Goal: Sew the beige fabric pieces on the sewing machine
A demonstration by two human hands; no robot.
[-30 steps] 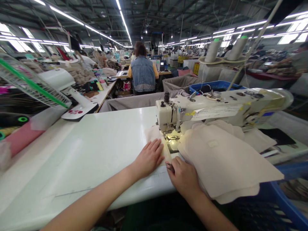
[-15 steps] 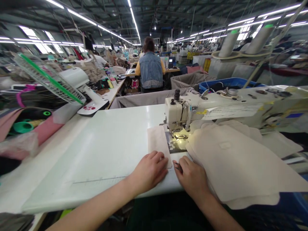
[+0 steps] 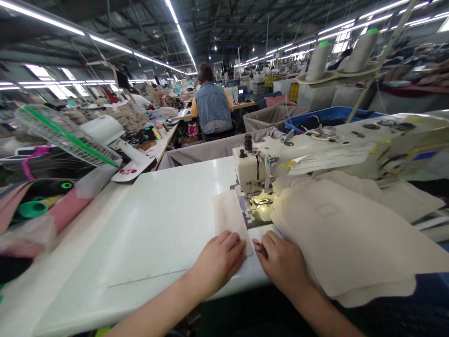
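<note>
Two hands (image 3: 220, 260) (image 3: 283, 262), one fabric strip (image 3: 229, 215), one dark tool (image 3: 260, 249).

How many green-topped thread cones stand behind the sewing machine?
2: the left cone and the right cone, side by side on the thread stand, in the picture's upper right. Others farther back may be hidden.

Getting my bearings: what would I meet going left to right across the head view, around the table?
Fan, left hand on a pale cloth strip, right hand holding a small dark tool, stack of pale cloth pieces.
</note>
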